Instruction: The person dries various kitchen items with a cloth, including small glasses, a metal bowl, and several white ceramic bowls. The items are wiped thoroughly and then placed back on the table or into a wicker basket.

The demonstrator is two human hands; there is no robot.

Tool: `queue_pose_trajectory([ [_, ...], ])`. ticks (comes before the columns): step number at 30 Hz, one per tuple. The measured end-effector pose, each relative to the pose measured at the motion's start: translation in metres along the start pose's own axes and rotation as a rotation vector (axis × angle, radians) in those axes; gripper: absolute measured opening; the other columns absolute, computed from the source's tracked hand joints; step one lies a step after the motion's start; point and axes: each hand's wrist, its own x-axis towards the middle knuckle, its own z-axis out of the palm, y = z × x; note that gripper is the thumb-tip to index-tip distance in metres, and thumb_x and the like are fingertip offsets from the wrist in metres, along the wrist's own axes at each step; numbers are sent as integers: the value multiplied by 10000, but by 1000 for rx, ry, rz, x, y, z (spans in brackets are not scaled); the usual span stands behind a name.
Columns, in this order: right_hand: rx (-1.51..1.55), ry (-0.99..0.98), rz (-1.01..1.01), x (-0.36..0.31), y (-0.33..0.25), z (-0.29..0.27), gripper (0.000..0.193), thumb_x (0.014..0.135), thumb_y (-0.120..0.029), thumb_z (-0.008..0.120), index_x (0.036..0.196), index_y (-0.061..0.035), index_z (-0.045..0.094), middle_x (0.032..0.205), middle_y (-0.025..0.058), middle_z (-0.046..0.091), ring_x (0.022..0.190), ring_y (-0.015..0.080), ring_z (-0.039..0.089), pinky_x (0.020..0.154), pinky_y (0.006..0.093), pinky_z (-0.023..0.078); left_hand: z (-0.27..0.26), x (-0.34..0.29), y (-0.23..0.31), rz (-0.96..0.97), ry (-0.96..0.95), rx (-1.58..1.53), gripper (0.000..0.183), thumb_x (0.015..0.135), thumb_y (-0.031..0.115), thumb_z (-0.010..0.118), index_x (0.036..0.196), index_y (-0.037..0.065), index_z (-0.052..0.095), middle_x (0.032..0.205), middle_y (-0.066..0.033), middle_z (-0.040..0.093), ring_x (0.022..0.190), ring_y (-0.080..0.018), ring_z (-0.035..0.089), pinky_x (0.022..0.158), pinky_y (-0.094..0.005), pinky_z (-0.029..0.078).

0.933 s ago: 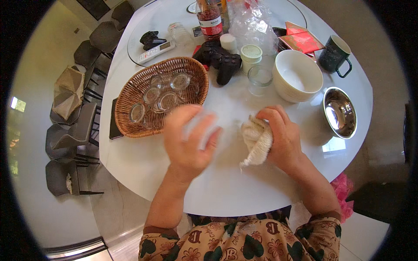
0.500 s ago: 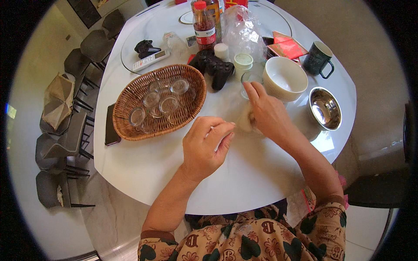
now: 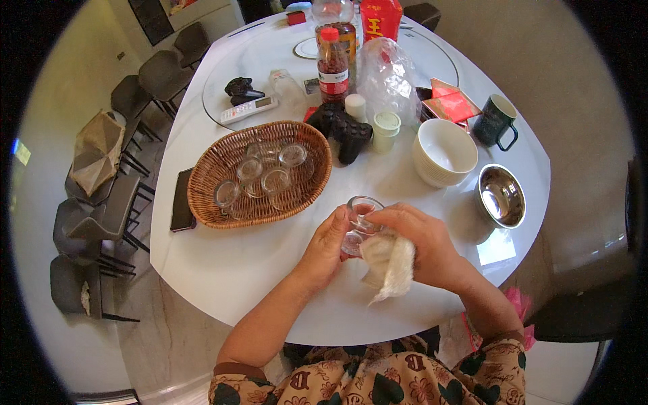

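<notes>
A small clear glass cup (image 3: 362,221) is held above the near part of the white table. My left hand (image 3: 325,246) is wrapped round its left side. On the other side, my right hand (image 3: 428,243) grips a cream cloth (image 3: 389,266), its fingers reaching over to the cup. The cloth hangs down below the right fingers and hides part of the cup. To the left, an oval brown wicker basket (image 3: 270,217) contains several similar glass cups (image 3: 275,181), some overlapping.
Right of my hands stand stacked white bowls (image 3: 445,152), a shiny steel bowl (image 3: 501,196) and a dark mug (image 3: 495,121). Behind are a black game controller (image 3: 341,131), a pale green-lidded jar (image 3: 386,129), a red-capped bottle (image 3: 332,67) and a clear plastic bag (image 3: 388,81). A phone (image 3: 183,202) lies beside the basket.
My right hand has brought the glass cup back from beside the white bowls. My left hand, earlier pinched apart from it, now holds the cup, and the cloth is up against it.
</notes>
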Motion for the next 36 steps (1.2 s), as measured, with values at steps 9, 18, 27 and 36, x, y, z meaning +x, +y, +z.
queue_pose_trajectory([
  [9,621,68,58,13,43,-43,371,655,-168,794,954,-39,614,973,63,616,894,134,584,810,280,470,-11,0,10,38,-54,-161,570,902,551,475,1198,66,507,921,-52,602,722,-149,601,486,-250,438],
  [18,-19,185,105,25,43,-8,533,620,-94,786,1089,-68,536,1035,104,550,911,257,582,823,323,465,-3,-2,8,18,-103,-25,512,918,515,476,1175,74,521,896,-40,629,691,-112,594,469,-216,424],
  [27,-24,421,8,18,60,-19,292,602,6,732,784,-48,510,770,81,546,719,249,564,662,296,451,-5,1,6,-27,-46,-39,474,938,496,448,1117,66,536,880,-48,632,653,-120,591,434,-220,411],
  [36,90,86,103,11,45,-3,372,688,-117,738,970,13,533,876,159,564,829,310,576,749,346,458,1,1,6,-97,55,77,527,917,545,433,1089,61,550,829,-79,631,614,-169,601,402,-254,397],
])
